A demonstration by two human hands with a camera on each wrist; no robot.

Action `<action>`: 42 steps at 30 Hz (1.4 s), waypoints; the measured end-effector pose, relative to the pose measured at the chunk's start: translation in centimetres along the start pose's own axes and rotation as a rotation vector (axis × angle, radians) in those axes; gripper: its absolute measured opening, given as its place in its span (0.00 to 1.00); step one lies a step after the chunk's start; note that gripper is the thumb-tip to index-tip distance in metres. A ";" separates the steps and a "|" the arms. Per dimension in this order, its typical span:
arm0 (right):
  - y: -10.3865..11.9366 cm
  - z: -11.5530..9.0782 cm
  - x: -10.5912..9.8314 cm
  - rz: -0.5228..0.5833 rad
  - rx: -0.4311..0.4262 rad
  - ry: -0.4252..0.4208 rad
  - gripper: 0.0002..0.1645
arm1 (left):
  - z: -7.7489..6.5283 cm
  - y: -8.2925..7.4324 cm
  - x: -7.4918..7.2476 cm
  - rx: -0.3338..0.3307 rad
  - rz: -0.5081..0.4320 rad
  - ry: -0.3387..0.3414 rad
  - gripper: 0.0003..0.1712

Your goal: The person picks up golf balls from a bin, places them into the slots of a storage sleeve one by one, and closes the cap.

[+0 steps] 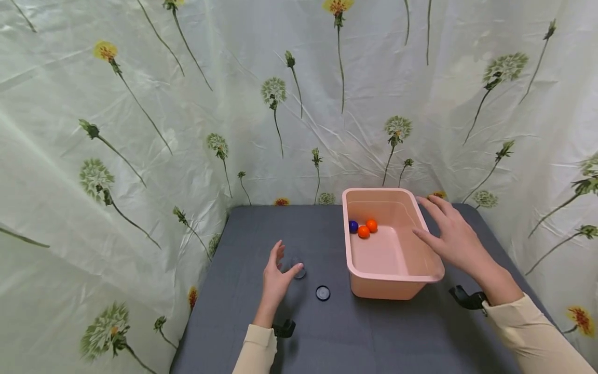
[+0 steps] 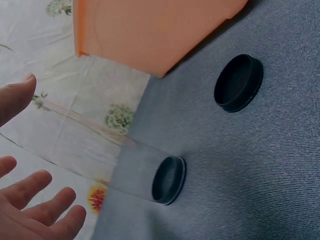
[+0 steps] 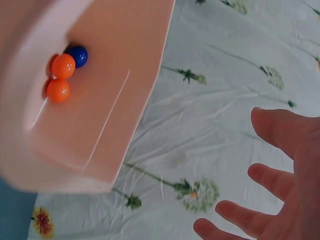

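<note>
My left hand (image 1: pixel 274 280) is beside a clear cylindrical container (image 1: pixel 299 272), thumb and fingers spread apart. In the left wrist view that container stands upright on its dark round base (image 2: pixel 169 181), and the hand is apart from its transparent wall. A black round lid (image 1: pixel 323 293) lies on the table just right of it. My right hand (image 1: pixel 455 240) hovers by the right rim of a pink plastic bin (image 1: pixel 388 289), fingers extended and holding nothing. Inside the bin, a blue ball (image 1: pixel 353 226) and two orange balls (image 3: pixel 63 66) lie together in the far left corner.
A dark grey cloth covers the table (image 1: pixel 341 337). Behind it and along the sides hangs a pale curtain (image 1: pixel 243 124) printed with dandelions. Each wrist carries a black camera mount, such as the strap (image 1: pixel 467 298) on the right one.
</note>
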State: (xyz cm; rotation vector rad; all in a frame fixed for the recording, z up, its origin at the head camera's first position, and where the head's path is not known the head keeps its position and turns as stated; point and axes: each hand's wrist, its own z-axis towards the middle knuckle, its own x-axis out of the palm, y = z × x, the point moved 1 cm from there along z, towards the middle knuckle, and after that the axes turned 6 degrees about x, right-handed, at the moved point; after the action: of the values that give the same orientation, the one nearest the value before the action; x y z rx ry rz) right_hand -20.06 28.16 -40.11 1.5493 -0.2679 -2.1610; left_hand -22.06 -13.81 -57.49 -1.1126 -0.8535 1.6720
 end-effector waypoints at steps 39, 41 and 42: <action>-2.1 11.4 13.1 0.275 0.051 0.584 0.33 | -0.1 5.4 2.1 -0.007 -0.177 0.068 0.27; -2.5 11.5 13.6 0.275 0.058 0.592 0.32 | -0.1 5.1 2.1 -0.002 -0.178 0.070 0.26; -2.6 11.6 13.8 0.278 0.059 0.602 0.32 | -0.2 5.0 2.2 -0.003 -0.178 0.069 0.26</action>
State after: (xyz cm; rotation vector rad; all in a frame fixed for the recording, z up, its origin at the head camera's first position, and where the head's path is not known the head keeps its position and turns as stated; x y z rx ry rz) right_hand -35.05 22.63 -48.84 1.9756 -0.3204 -1.4114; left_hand -23.84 -13.41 -62.69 -1.0583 -0.8843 1.4789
